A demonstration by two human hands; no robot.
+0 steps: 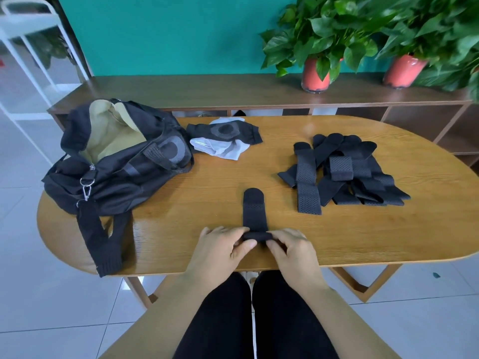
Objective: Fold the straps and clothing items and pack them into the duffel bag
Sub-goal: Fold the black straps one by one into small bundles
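A black perforated strap (254, 211) lies lengthwise on the wooden table (363, 237), its near end rolled up. My left hand (223, 244) and my right hand (290, 247) pinch that rolled end from either side. A pile of several more black straps (342, 172) sits at the right. An open black duffel bag (116, 159) with a tan lining stands at the left, its shoulder strap (101, 237) hanging over the table edge. Behind it lie a black garment (225, 132) and a white garment (220, 149).
A low wooden shelf (207, 92) runs behind the table and carries two potted plants (318, 47) in red pots. A white metal rack (28, 47) stands at the far left. My legs in black trousers are under the table's near edge.
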